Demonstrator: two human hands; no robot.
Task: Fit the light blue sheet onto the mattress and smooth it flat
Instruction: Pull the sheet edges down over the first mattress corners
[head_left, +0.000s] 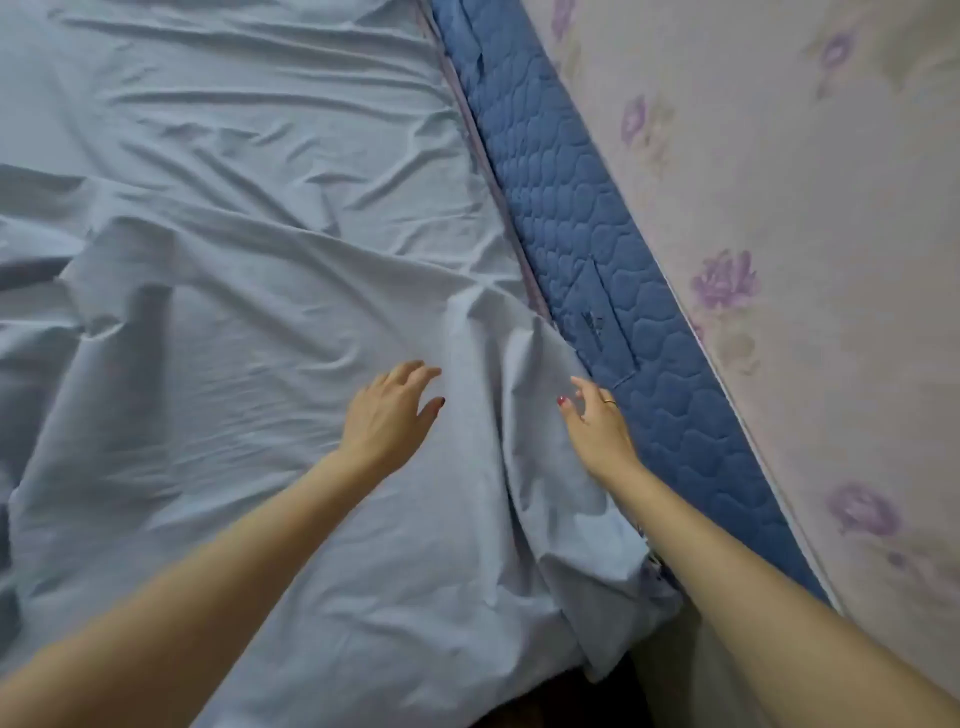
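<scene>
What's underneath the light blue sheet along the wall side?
A dark blue quilted mattress shows along the wall, uncovered there. Under the light blue sheet itself, the mattress top is hidden. Both hands, left and right, rest on the sheet.

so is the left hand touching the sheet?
Cannot tell. In the head view the left hand is spread, fingers relaxed, over the light blue sheet; neither contact nor gap shows plainly.

Head camera looks steeply down, close over the sheet (260, 312) beside the wall (779, 208).
</scene>
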